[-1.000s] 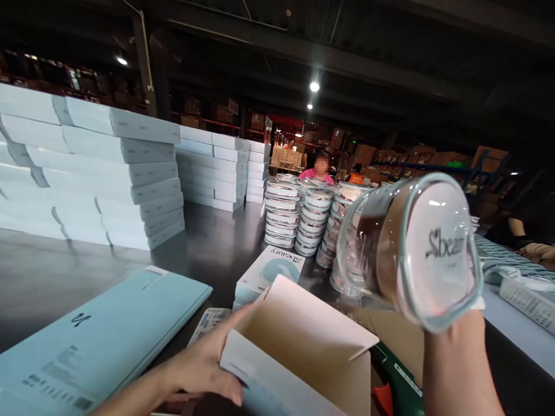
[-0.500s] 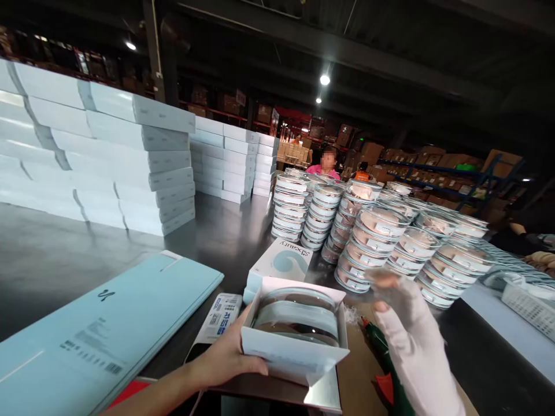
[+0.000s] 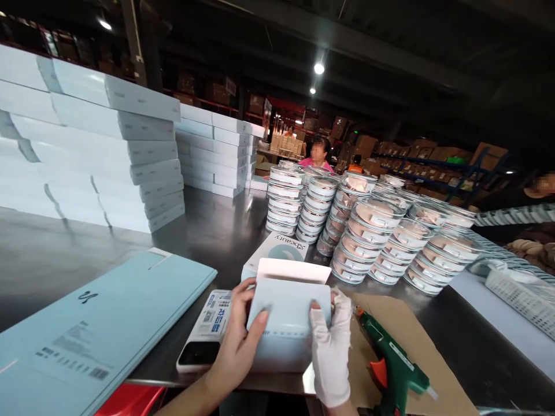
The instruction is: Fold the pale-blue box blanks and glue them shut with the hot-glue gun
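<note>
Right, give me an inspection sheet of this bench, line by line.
Surface: dark shiny metal table, with a brown cardboard sheet at the near right.
Job's things: small pale blue carton with white flap, flap raised at the back.
Clutter: green glue gun with orange trigger; phone with printed case; large flat pale blue box; second small printed carton; stacks of clear round lidded containers; piles of white flat boxes.
Grippers: bare left hand and white-gloved right hand both grip the carton's sides.
Cables: nothing seen.
Surroundings: dim warehouse, shelving with brown boxes, ceiling lamps, people beyond the table.
</note>
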`<action>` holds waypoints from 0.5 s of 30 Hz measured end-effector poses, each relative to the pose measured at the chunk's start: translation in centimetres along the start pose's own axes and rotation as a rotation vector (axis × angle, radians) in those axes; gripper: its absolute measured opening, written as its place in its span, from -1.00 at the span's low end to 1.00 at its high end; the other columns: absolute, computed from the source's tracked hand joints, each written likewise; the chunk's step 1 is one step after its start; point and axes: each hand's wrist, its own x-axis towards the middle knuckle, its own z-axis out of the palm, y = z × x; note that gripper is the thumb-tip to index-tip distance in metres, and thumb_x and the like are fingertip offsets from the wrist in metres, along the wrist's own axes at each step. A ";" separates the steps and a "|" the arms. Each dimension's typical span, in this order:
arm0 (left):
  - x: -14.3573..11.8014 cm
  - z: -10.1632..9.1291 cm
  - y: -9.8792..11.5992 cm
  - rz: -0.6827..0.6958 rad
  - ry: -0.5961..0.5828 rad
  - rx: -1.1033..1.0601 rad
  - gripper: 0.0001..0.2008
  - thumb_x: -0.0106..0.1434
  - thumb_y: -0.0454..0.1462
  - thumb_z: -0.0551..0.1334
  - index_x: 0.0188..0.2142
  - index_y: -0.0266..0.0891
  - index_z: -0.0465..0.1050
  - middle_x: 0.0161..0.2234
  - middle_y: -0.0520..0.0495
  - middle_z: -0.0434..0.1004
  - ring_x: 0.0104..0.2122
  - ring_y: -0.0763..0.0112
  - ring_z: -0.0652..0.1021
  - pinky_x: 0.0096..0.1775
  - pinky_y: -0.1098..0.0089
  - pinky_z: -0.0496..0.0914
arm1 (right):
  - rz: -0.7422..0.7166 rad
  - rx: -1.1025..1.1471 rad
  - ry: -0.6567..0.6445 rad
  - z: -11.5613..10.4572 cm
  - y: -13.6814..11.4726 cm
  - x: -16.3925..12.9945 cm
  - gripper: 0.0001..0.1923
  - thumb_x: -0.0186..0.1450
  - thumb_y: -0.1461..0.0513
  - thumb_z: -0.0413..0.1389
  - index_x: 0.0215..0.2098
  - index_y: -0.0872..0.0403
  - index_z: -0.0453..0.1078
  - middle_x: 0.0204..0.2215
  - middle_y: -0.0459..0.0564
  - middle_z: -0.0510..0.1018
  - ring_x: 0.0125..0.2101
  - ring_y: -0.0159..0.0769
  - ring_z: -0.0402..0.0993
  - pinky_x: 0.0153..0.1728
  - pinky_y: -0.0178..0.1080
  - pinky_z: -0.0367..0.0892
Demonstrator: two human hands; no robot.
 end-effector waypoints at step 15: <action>3.0 -5.3 0.1 -0.141 -0.538 0.333 -0.47 0.14 -0.06 0.43 0.12 0.08 0.55 0.24 -0.16 0.49 0.40 -0.23 0.16 0.31 -0.17 0.13 | 0.531 -0.697 -0.037 -20.9 5.4 -0.2 -0.63 0.02 -0.10 0.32 -0.69 -0.07 0.41 -0.71 0.00 0.48 -0.66 0.02 0.50 -0.53 0.04 0.42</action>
